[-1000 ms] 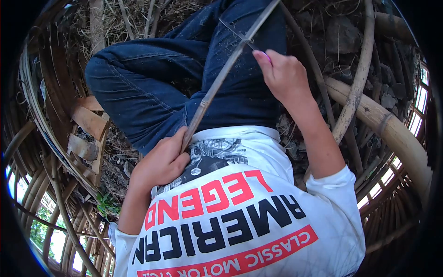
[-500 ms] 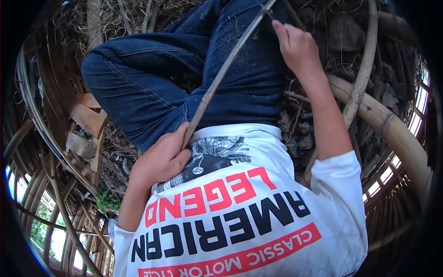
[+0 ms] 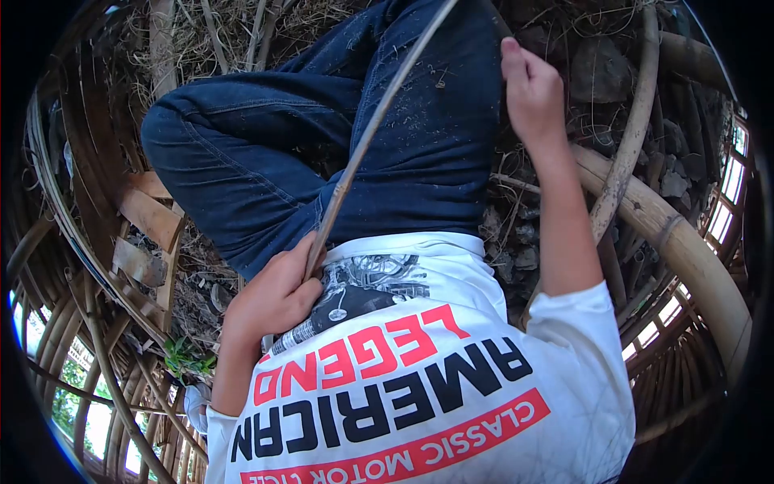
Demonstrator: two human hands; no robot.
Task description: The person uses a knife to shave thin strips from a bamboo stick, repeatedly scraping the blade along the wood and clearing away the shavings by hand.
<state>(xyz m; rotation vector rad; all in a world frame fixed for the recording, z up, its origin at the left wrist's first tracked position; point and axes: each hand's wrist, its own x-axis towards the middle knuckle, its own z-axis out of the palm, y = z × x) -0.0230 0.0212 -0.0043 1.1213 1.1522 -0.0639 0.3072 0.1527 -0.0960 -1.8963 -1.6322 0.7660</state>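
A long, thin bamboo strip [image 3: 367, 137] slants from my waist up across my jeans and leaves the top edge of the view. My left hand [image 3: 278, 290], at the hem of my shirt, is wrapped round its lower end. My right hand [image 3: 536, 97] is a closed fist beside my right thigh, thumb uppermost, apart from the strip. What sits inside that fist is hidden. Small pale shavings lie on the dark blue jeans [image 3: 242, 113].
A thick bamboo pole [image 3: 677, 226] and a thinner pole [image 3: 633, 129] cross at the right. Stones [image 3: 601, 68] and dry straw cover the ground. Wooden pieces [image 3: 153, 214] lie at the left, inside a curved bamboo lattice [image 3: 97, 347].
My right hand has moved slightly right and down, away from the strip. A small thin piece crossing the strip near my thumb is out of view. My left hand has shifted slightly left and down.
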